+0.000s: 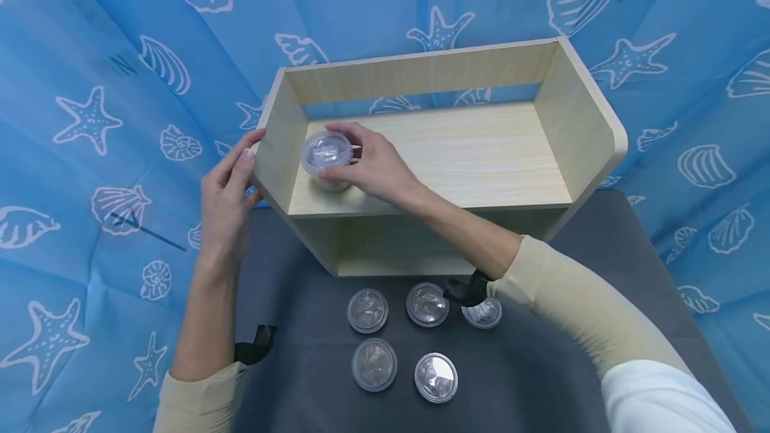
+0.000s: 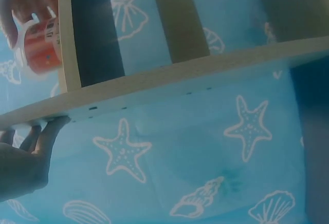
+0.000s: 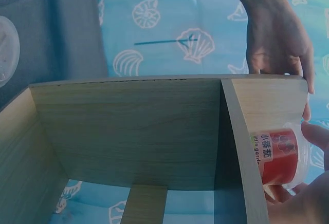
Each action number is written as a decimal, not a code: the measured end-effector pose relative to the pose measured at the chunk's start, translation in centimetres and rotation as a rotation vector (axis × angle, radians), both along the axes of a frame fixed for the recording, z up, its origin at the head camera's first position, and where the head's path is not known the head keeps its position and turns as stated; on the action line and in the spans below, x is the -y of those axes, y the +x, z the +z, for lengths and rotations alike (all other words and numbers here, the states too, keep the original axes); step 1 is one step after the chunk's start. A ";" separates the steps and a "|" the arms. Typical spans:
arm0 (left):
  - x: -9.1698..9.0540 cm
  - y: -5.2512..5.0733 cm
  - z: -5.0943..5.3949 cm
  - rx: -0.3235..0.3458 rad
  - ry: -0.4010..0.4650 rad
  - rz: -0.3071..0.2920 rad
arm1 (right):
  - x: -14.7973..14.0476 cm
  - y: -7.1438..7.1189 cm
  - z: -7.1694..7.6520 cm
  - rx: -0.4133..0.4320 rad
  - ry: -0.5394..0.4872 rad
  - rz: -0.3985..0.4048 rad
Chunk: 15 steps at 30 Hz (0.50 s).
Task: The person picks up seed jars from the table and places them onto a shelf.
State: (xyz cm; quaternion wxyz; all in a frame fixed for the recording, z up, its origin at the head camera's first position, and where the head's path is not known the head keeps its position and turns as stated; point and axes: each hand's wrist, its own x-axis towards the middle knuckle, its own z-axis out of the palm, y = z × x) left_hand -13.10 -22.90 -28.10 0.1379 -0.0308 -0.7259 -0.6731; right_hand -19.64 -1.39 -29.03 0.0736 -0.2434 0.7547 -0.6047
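My right hand (image 1: 375, 162) grips a clear-lidded plastic cup (image 1: 327, 152) by its sides, at the left end of the upper shelf. In the right wrist view the cup (image 3: 280, 154) shows a red printed label. Whether its base touches the board cannot be told. The light wooden shelf unit (image 1: 469, 152) has two levels. My left hand (image 1: 228, 196) holds the outside of its left side panel, fingers at the upper edge; the left wrist view shows those fingers (image 2: 49, 136) against the panel from outside.
Several lidded cups (image 1: 373, 364) stand on the dark grey tabletop (image 1: 301, 366) in front of the unit, one partly behind the right wrist's black strap (image 1: 468, 289). A blue curtain (image 1: 90, 172) with white shells and starfish hangs behind and beside the unit.
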 end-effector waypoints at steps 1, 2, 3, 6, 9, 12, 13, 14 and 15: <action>0.0 0.0 0.0 0.001 0.004 -0.002 | 0.1 0.0 0.0 0.000 0.005 -0.003; 0.1 0.0 0.0 0.000 0.006 -0.002 | 0.2 0.1 0.0 0.000 0.012 -0.008; 0.1 0.0 0.0 0.000 0.008 -0.003 | 0.3 0.1 -0.1 -0.001 0.023 -0.014; 0.1 0.0 0.0 0.001 0.009 -0.003 | 0.4 0.3 -0.1 -0.009 0.057 -0.039; 0.1 0.0 0.0 0.002 0.006 -0.001 | 0.5 0.4 -0.2 -0.016 0.085 -0.065; 0.1 0.0 0.0 -0.001 0.011 -0.004 | 0.6 0.5 -0.2 -0.018 0.102 -0.082; 0.1 0.0 0.0 -0.003 0.014 -0.007 | 0.6 0.5 -0.2 -0.019 0.105 -0.087; 0.1 0.0 0.0 -0.003 0.019 -0.009 | 0.6 0.5 -0.2 -0.023 0.109 -0.091; 0.1 0.0 0.0 -0.002 0.024 -0.010 | 0.6 0.5 -0.3 -0.026 0.114 -0.092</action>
